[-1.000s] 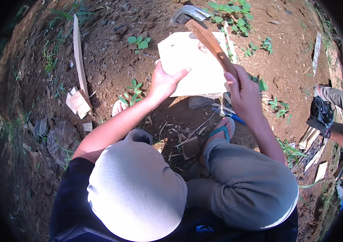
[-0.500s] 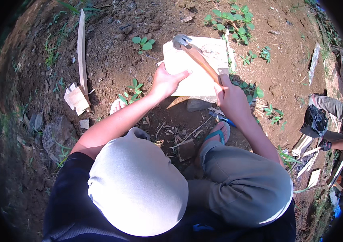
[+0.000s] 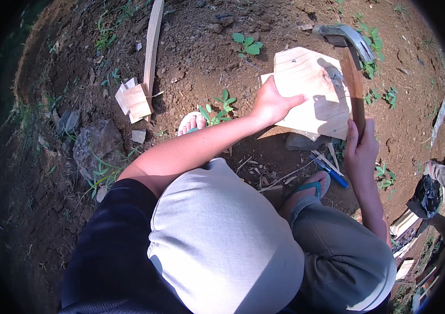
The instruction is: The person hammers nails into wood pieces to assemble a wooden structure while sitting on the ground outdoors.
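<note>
My left hand (image 3: pixel 276 104) holds the near left edge of a pale, flat wooden board (image 3: pixel 306 73), its thumb on the top face. The board has an angled outline and a knot near its right side, and dark shadows fall across it. My right hand (image 3: pixel 363 144) is wrapped round the wooden handle of a claw hammer (image 3: pixel 357 89). The metal head is raised past the board's far right corner. Another thin wooden edge shows beneath the board. Below its near edge lies a grey stone (image 3: pixel 303 142).
A blue-handled tool (image 3: pixel 336 177) lies beside my sandalled right foot. Left of the board are small wood pieces (image 3: pixel 137 102), a long wooden strip (image 3: pixel 152 52) and a large rock (image 3: pixel 97 146). Plants dot the soil. At far right are a black plastic bag (image 3: pixel 425 196) and another person's trouser leg.
The hammer has risen off the board and swung upright, with my right hand moving right. The view has shifted, so the ground and board appear further right.
</note>
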Demonstrator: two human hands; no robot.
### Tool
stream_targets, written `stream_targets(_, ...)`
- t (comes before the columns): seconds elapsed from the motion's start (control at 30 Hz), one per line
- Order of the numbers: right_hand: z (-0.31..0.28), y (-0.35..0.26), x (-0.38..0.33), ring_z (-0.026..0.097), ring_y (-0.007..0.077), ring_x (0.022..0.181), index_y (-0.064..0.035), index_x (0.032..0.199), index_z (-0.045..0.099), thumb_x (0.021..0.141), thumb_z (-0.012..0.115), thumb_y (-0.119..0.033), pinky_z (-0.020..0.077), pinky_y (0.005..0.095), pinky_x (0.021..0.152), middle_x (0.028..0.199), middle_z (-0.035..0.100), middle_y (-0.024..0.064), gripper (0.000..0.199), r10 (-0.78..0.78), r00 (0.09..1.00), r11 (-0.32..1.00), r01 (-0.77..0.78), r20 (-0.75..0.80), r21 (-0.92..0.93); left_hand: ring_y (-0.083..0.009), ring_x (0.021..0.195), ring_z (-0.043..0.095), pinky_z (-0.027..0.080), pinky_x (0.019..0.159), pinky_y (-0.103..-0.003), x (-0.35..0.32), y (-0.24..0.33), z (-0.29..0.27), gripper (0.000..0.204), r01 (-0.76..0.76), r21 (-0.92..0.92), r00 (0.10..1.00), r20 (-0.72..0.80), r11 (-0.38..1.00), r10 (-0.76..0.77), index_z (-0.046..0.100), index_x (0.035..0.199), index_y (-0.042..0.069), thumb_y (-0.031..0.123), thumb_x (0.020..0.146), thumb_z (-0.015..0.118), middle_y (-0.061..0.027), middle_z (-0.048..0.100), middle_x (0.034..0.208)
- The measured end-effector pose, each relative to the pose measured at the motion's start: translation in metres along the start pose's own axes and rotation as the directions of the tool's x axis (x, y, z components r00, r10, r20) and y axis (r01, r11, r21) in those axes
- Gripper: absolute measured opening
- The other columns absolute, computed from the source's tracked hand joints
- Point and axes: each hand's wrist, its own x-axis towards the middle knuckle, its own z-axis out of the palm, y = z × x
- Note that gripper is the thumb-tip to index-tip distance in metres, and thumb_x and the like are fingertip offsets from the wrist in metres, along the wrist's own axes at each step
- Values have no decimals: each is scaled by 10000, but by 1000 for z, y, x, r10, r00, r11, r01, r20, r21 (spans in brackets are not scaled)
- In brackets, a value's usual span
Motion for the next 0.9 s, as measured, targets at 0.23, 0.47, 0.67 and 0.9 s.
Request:
stream_targets(0.23,-31,-27,25,685,380,679,-17,1169,570,1046,550,-196,491,420,588,746,634,208,218,-101,985,993,108,141,-40,-200,1089,686,551,963,-346,5,-4,-2,601,78,47,995,-58,996,-75,559,1263,-76,172,806,862,-160,709,1175)
stream_targets(0.47,0,-7,11,667,433,663,-21,1177,513,1040,553,-197,484,444,561,764,641,224,227,-34,986,994,51,165,-100,-258,1124,692,544,985,-364,0,-11,-2,686,22,-35,999,-46,999,-24,538,1278,-66,237,768,883,-197,700,1202)
stream_targets(0.67,9,-6,2,669,403,641,-7,1135,551,1032,585,-233,482,423,554,713,631,207,250,-79,996,996,80,-32,27,-219,1145,672,519,1015,-339,1,-11,0,580,8,32,999,-42,999,-7,576,1270,-72,139,804,848,-168,700,1226)
stream_targets(0.9,-6,-22,8,649,394,613,-49,1134,531,1037,571,-238,473,419,546,691,611,224,216,-112,984,992,119,-138,41,-272,1119,692,546,978,-375,4,-18,-4,771,-22,46,998,-65,999,25,508,1285,-93,284,740,903,-217,694,1200)
